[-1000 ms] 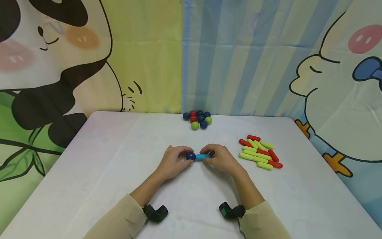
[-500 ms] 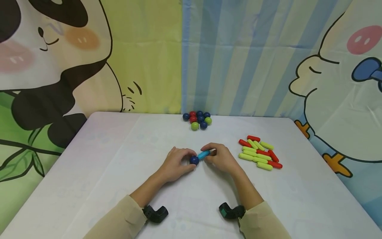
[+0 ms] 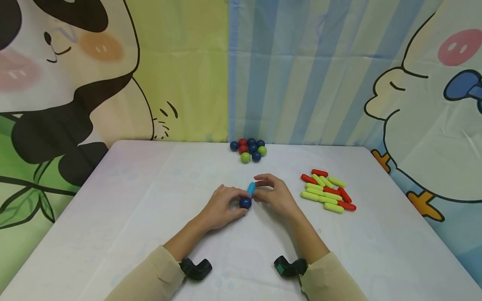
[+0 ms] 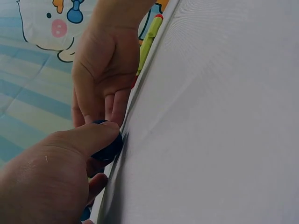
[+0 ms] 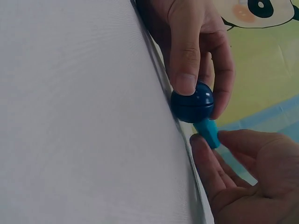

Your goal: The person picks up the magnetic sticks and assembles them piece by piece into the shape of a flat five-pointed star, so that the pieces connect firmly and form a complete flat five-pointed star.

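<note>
My left hand (image 3: 223,207) pinches a glossy dark blue ball (image 3: 245,203) low over the white table, thumb on the near side and fingers on the far side. A light blue stick (image 3: 251,189) meets the ball at one end and points away from me. Beside the stick is my right hand (image 3: 276,195), its thumb and forefinger spread apart near it. In the right wrist view the stick (image 5: 208,133) runs down from the ball (image 5: 192,103), and the right thumb seems to touch its free end. The left wrist view shows the ball (image 4: 108,147) under the left thumb; the stick is hidden there.
A cluster of red, green and dark blue balls (image 3: 252,148) sits near the table's far edge. To the right lies a loose pile of yellow-green and red sticks (image 3: 326,193). A printed cloth (image 3: 301,75) hangs behind the white table (image 3: 132,217).
The light blue stick has swung from pointing right to pointing away from me. My right fingers, earlier pinching it, now stand spread beside it. The ball has shifted slightly right and nearer.
</note>
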Action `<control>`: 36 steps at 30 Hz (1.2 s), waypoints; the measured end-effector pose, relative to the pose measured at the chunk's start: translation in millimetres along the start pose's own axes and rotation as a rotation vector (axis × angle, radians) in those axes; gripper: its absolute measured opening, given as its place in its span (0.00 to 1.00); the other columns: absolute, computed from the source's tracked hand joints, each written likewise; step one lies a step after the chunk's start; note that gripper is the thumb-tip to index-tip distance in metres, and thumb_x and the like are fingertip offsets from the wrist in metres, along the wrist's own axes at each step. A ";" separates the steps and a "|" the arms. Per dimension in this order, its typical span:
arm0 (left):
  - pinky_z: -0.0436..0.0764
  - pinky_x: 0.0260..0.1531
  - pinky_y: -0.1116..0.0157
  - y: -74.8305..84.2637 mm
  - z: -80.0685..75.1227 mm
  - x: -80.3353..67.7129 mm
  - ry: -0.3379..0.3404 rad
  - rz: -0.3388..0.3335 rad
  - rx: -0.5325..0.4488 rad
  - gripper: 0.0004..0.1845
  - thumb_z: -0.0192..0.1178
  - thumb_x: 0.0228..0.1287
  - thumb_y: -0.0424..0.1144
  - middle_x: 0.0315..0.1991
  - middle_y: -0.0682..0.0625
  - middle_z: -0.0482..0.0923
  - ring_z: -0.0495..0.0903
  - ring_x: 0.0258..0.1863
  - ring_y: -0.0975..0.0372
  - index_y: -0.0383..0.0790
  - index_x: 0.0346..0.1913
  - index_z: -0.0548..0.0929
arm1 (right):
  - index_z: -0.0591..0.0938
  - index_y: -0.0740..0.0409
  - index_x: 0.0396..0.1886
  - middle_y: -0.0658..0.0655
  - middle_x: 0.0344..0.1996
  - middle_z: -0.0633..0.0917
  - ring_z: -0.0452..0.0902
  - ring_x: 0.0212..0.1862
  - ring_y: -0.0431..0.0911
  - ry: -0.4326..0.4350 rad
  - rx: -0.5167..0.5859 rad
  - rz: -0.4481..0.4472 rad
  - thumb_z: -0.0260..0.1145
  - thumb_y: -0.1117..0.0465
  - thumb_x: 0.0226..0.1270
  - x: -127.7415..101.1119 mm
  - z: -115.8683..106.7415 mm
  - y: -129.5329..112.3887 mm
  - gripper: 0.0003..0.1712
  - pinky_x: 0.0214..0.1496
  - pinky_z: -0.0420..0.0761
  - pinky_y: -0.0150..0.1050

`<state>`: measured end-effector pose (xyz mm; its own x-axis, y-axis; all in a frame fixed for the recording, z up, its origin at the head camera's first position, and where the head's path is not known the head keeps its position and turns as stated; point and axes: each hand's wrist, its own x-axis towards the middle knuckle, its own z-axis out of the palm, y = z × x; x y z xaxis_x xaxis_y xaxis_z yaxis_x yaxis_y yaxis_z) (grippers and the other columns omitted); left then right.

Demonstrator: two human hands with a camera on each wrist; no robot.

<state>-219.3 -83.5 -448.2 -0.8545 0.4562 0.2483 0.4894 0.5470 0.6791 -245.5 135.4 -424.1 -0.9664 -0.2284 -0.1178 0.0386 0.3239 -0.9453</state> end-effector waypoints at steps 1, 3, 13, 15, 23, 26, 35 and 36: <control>0.49 0.76 0.33 0.1 -0.2 0.2 -0.001 -0.001 0.004 0.21 0.73 0.63 0.40 0.59 0.53 0.85 0.77 0.67 0.54 0.51 0.59 0.85 | 0.76 0.54 0.70 0.60 0.64 0.81 0.88 0.50 0.50 -0.009 0.004 -0.006 0.68 0.64 0.70 -0.3 0.2 -0.5 0.29 0.55 0.87 0.43; 0.49 0.76 0.33 -0.1 -0.3 0.6 0.000 -0.007 0.006 0.21 0.73 0.62 0.41 0.59 0.53 0.85 0.77 0.67 0.53 0.51 0.59 0.84 | 0.76 0.52 0.70 0.58 0.66 0.80 0.87 0.54 0.51 -0.034 0.016 -0.015 0.68 0.62 0.71 -1.2 0.7 -1.8 0.29 0.58 0.86 0.44; 0.50 0.79 0.38 -2.6 -0.3 0.5 0.018 -0.034 0.003 0.22 0.73 0.63 0.41 0.58 0.52 0.85 0.78 0.66 0.55 0.49 0.59 0.84 | 0.81 0.54 0.63 0.57 0.59 0.84 0.84 0.52 0.50 0.013 -0.229 -0.079 0.66 0.60 0.73 -8.0 -6.9 -9.3 0.20 0.51 0.86 0.41; 0.51 0.79 0.39 -3.4 -0.1 0.2 0.021 -0.035 0.003 0.21 0.73 0.63 0.41 0.57 0.52 0.85 0.78 0.66 0.55 0.50 0.59 0.84 | 0.82 0.54 0.62 0.56 0.57 0.85 0.83 0.52 0.51 0.035 -0.314 -0.084 0.66 0.60 0.74 -9.7 -13.1 -10.7 0.19 0.50 0.86 0.42; 0.52 0.79 0.42 -3.3 -0.1 0.6 0.033 -0.064 0.005 0.21 0.73 0.63 0.41 0.56 0.52 0.85 0.79 0.64 0.55 0.50 0.59 0.84 | 0.83 0.54 0.61 0.57 0.55 0.87 0.82 0.56 0.55 0.076 -0.436 -0.085 0.66 0.59 0.73 -17.1 -48.2 -16.0 0.19 0.55 0.85 0.47; 0.52 0.79 0.42 -3.1 0.0 1.1 0.037 -0.065 0.006 0.21 0.73 0.63 0.41 0.55 0.51 0.85 0.79 0.64 0.54 0.50 0.59 0.85 | 0.82 0.56 0.62 0.59 0.55 0.87 0.82 0.56 0.56 0.093 -0.442 -0.091 0.67 0.59 0.73 -19.6 -61.0 -15.9 0.20 0.53 0.86 0.46; 0.52 0.80 0.43 -3.6 -0.3 0.2 0.028 -0.076 0.011 0.22 0.73 0.63 0.41 0.56 0.51 0.85 0.79 0.64 0.55 0.49 0.60 0.84 | 0.81 0.55 0.63 0.59 0.57 0.85 0.80 0.57 0.56 0.157 -0.474 -0.032 0.68 0.56 0.72 -33.1 -91.5 -15.7 0.22 0.50 0.84 0.41; 0.52 0.80 0.43 -3.1 -0.7 0.0 0.028 -0.076 0.009 0.21 0.73 0.63 0.41 0.56 0.51 0.85 0.79 0.64 0.55 0.49 0.59 0.84 | 0.82 0.55 0.63 0.59 0.57 0.85 0.80 0.57 0.56 0.159 -0.485 -0.028 0.68 0.56 0.72 -34.8 -94.3 -15.4 0.22 0.50 0.83 0.42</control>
<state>-221.0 -85.8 -449.8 -0.8938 0.3933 0.2156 0.4243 0.5856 0.6907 -236.5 224.9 -376.7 -0.9935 -0.1130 -0.0113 -0.0736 0.7172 -0.6929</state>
